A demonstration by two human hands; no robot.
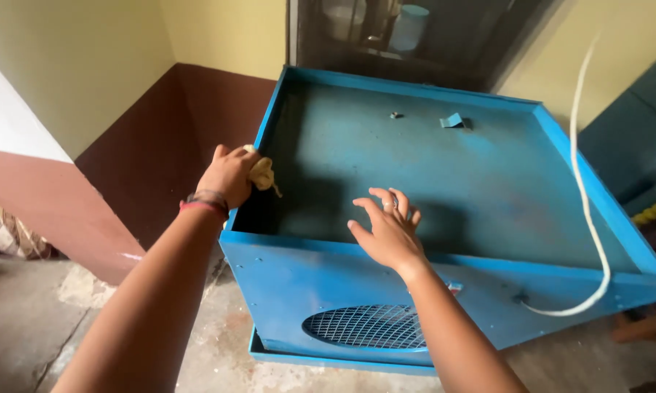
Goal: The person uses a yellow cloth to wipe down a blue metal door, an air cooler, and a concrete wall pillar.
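1. Head view, the landmark: a large blue painted sheet-metal box (444,182), open at the top, stands tilted on the bare concrete floor (29,320). Its near wall carries an oval wire-mesh grille (368,327).

2. Left hand (229,175): closed around a small crumpled yellowish cloth (262,173), held at the left rim of the box just inside its near-left corner. A dark and red band (205,202) sits on that wrist.

3. Right hand (387,229): empty, fingers spread wide, palm down over the near rim of the box. Whether it touches the metal I cannot tell.

4. Judged from this pose, the step in hand is wiping the inside of the box. To do it well, the cloth should be kept bunched so it presses flat on the panel, with strokes running from the left wall across toward the far wall.

5. The spread hand would serve best planted on the near rim, since the tilted box may rock under pressure.

6. On the inner panel near the far wall sit a small metal stud (395,115) and a bent blue metal tab (453,121); the cloth could snag there, so work around them.

7. A white cord (586,189) hangs over the right rim of the box and loops down its near wall; it is best kept out of the wiping path.
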